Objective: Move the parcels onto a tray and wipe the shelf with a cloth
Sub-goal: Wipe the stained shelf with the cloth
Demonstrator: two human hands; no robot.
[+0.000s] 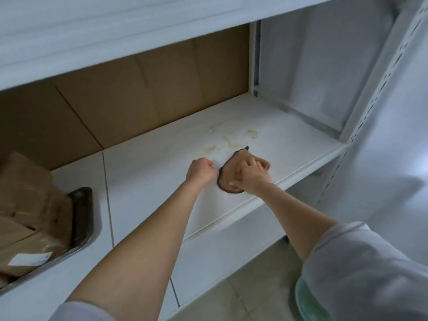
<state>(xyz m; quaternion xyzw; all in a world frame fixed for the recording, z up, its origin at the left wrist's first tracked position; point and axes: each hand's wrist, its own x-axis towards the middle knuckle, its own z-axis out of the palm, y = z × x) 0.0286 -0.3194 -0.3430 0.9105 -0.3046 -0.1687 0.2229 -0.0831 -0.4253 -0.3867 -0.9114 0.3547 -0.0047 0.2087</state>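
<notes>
Cloth [239,158]: brown, dark-edged, lies bunched on the white shelf [289,144], near the front lip, R of centre. Soft, limp, light; will fold and ride up under push, so best taken flat under palm w/ fingers spread over the middle, not pinched at an edge. Likely grips the painted surface fine if damp; can't tell wet or dry.

R hand [251,176] sits on top of cloth, fingers curled into it, holding it down against the shelf. L hand [201,170] at cloth's 9 o'clock, just beside it, closed in a fist, knuckles on the shelf; nothing seen in it.

Stains [231,140]: yellowish-brown smears at cloth's 12 o'clock, just beyond it, one darker spot toward 1 o'clock. Not yet wiped, by the look of it.

Parcels [34,205]: brown paper, white label on the nearest one, piled on a dark metal tray [84,205], well apart at 9 o'clock on the shelf's L section. Parcel step looks done; wiping is the step in hand.

Cardboard backing [139,93] at 11 o'clock behind the shelf. Perforated upright [370,100] at 2 o'clock. Tiled floor [254,286] at 6 o'clock.
</notes>
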